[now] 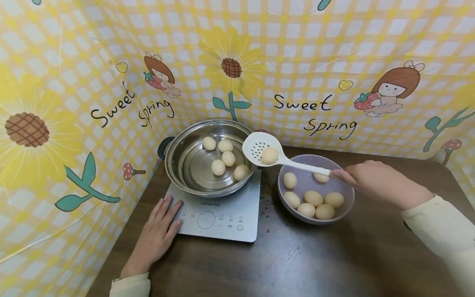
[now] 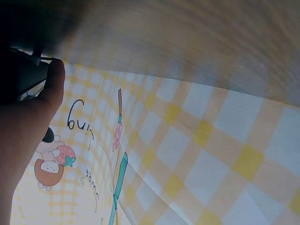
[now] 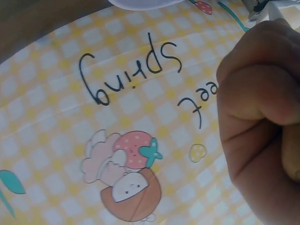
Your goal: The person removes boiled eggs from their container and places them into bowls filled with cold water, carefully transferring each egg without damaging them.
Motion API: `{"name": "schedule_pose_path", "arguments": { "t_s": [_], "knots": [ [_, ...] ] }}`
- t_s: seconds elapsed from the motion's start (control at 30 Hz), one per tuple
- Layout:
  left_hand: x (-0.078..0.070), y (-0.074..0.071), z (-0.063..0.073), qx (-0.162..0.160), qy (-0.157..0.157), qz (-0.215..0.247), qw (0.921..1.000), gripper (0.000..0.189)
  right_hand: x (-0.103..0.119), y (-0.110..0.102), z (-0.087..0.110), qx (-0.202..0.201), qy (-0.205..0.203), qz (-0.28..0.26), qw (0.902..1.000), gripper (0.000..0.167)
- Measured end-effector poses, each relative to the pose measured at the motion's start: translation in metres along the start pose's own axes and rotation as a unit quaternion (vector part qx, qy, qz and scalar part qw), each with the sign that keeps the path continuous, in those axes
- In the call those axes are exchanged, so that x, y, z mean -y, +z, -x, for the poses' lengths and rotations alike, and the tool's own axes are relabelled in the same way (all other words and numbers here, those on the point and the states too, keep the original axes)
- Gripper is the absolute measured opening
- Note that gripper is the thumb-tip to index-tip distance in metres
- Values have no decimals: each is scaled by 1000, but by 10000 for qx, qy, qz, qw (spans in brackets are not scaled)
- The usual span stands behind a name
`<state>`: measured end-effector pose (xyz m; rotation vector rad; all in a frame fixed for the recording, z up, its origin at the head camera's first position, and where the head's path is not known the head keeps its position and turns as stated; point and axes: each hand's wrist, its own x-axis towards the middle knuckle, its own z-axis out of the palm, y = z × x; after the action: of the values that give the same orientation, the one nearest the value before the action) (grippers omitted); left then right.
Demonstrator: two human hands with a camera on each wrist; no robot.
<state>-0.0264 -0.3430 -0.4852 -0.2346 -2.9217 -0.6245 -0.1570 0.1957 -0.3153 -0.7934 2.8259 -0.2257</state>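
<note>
My right hand (image 1: 378,181) grips the end of a white slotted skimmer (image 1: 306,166), and its curled fingers show in the right wrist view. One egg (image 1: 269,156) rests in the skimmer's head, which hangs over the gap between pot and bowl, overlapping the pot's right rim in the head view. In the steel pot (image 1: 194,165) several light-brown eggs lie in clear water. More eggs sit in the purple bowl (image 1: 335,183), under the skimmer's handle. My left hand (image 1: 156,233) lies with straight fingers at the left edge of the silver induction cooker (image 1: 237,214), holding nothing.
The cooker carries the pot, whose black side handle (image 1: 165,147) points left toward the cloth. Water drops (image 1: 264,214) dot the dark wooden table (image 1: 297,264) between cooker and bowl. Yellow checked cloth (image 1: 304,70) walls the table's back and left side.
</note>
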Motion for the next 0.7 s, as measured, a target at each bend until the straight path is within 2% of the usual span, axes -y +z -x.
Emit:
{"name": "schedule_pose_path", "arguments": {
  "t_s": [0.33,0.7],
  "knots": [
    [-1,0,-1,62,-52,-52,10000,53,-19,13,24,-411,164,109,9990,42],
    [0,0,-1,35,-15,-9,10000,52,-38,31,48,-442,482,67,9978,41]
  ]
}}
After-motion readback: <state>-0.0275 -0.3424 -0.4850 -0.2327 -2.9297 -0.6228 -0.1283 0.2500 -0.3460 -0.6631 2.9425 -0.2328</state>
